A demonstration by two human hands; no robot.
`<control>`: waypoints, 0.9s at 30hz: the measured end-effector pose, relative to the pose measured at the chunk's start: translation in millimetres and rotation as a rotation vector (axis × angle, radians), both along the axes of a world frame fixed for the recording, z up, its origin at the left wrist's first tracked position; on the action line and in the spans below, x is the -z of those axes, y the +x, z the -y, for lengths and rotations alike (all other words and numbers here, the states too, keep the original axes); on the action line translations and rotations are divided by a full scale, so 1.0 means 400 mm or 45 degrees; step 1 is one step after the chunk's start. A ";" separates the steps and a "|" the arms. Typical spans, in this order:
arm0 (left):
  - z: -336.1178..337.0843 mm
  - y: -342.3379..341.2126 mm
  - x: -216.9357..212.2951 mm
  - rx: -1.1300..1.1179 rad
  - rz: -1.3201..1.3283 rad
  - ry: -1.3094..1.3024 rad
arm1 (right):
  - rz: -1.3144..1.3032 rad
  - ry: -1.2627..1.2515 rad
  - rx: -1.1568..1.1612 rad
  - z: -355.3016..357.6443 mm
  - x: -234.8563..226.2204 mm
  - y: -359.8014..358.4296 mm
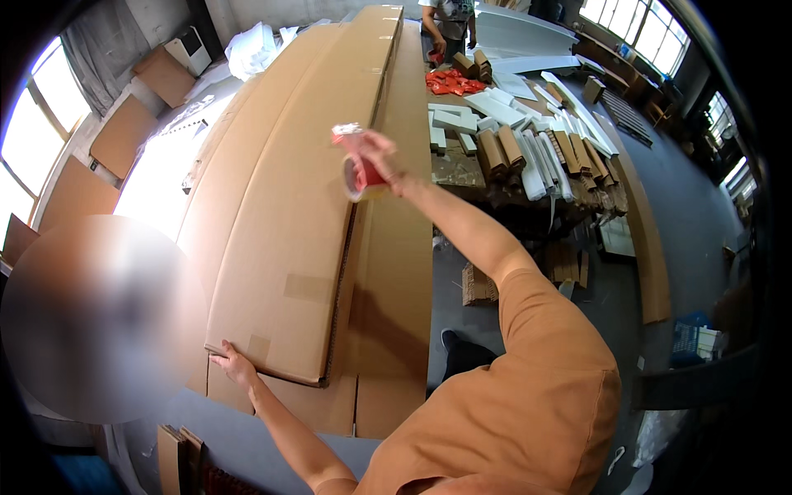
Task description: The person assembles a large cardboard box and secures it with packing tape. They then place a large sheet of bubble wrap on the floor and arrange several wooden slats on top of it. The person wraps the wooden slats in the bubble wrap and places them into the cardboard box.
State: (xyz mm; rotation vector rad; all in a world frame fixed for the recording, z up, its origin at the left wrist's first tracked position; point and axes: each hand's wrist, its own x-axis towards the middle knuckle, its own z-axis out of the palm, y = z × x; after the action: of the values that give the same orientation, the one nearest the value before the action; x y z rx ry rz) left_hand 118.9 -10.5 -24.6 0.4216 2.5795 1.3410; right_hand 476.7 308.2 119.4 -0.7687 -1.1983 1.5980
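A long, closed cardboard box (285, 223) lies on a larger flat sheet of cardboard (392, 330), running away from me. At the box's near left corner, my left hand (237, 365) grips the edge with its fingers. My right hand (379, 161) is raised above the box's right side, closed around a red tape dispenser (356, 169) with a roll of tape in it. A strip of tape (308, 287) sticks to the near part of the box top, and a smaller piece (259, 345) sits by its near edge.
To the right, a bench carries stacked cardboard strips (499, 153), white foam pieces (495, 107) and red packets (452, 82). A person (448, 29) stands at its far end. Cardboard panels (124, 136) lean along the left wall. A blurred round patch covers the left side.
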 end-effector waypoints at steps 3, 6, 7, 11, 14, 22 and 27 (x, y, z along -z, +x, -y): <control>-0.011 0.003 0.005 0.079 -0.012 0.063 | -0.237 -0.048 0.262 -0.204 0.052 0.238; -0.002 0.016 -0.035 0.123 0.096 0.043 | -0.334 -0.099 0.525 -0.339 0.091 0.397; 0.027 -0.018 -0.032 0.151 0.169 0.045 | -0.359 -0.083 0.487 -0.392 0.104 0.440; 0.048 0.051 -0.078 0.132 0.061 -0.445 | -0.494 -0.190 0.596 -0.584 0.153 0.597; -0.146 0.276 -0.174 -0.035 -0.613 -1.300 | -0.588 -0.351 0.642 -0.711 0.186 0.704; -0.615 0.549 -0.175 0.360 -0.583 -1.036 | -0.655 -0.393 0.644 -0.976 0.155 0.787; -0.609 0.531 -0.162 0.342 -0.602 -0.984 | -0.633 -0.387 0.585 -1.143 0.182 0.784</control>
State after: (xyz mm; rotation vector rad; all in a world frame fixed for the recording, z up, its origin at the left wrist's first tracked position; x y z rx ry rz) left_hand 331.5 232.9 40.4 0.9581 2.9822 0.1047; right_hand 790.1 765.3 46.8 -0.7129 -0.3906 1.4720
